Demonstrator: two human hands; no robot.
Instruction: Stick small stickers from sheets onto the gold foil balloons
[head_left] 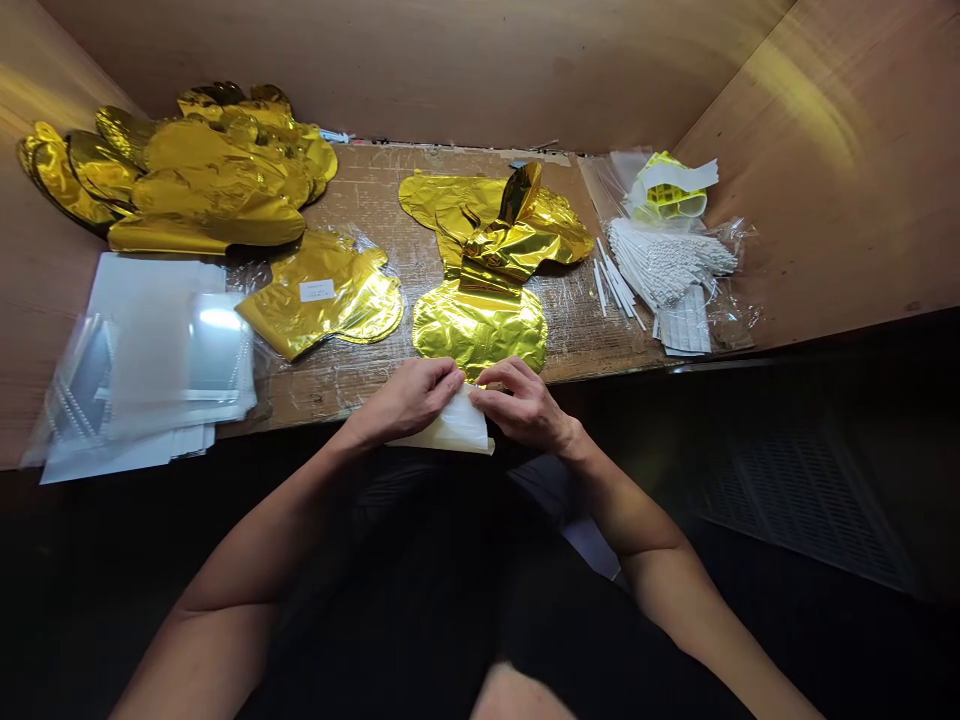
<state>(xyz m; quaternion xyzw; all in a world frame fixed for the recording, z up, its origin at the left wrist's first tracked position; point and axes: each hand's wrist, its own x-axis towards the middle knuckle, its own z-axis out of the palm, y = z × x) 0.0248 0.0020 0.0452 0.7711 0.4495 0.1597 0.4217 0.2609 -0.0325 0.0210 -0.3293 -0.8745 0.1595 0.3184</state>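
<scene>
The left hand (409,400) and right hand (525,405) pinch a white sheet (450,425) at the worktop's (337,390) near edge, with a gold foil balloon (480,325) just beyond, clear sleeves (165,360) left, white sticks (660,265) right.

Gold foil balloons (202,170), heaped: beyond left hand (409,400) | clear plastic bags (165,370), stacked: left of it | white plastic sticks (667,262), bundled: beyond right hand (521,405)
</scene>
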